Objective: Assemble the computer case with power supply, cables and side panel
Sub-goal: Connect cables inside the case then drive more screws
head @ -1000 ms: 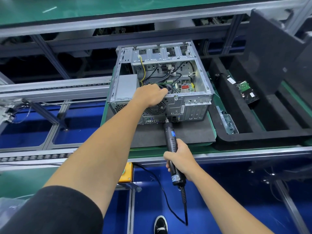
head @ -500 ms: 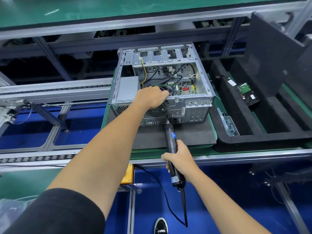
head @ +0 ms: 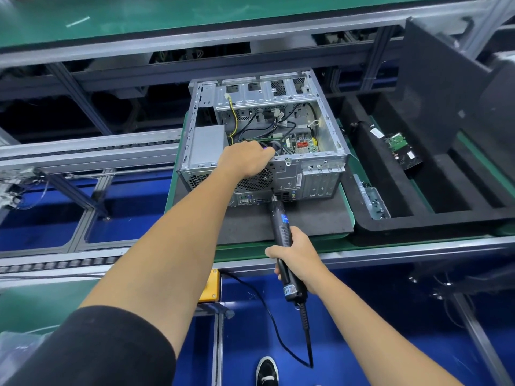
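Both my hands are busy: left hand (head: 246, 160) curled over the computer case (head: 262, 151) rear top edge on the foam pad (head: 306, 221), right hand (head: 295, 256) gripping the screwdriver (head: 281, 227) against its back.

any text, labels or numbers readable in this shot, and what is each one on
None can be read for certain.
Blue label on the electric screwdriver: white marks, too blurred.
Sticker near the screwdriver's cable end: a code pattern, too small.
White labels on the hard drive: too small.
Sticker on the computer case rear: too small.
Plus signs on the slot covers, nothing more.
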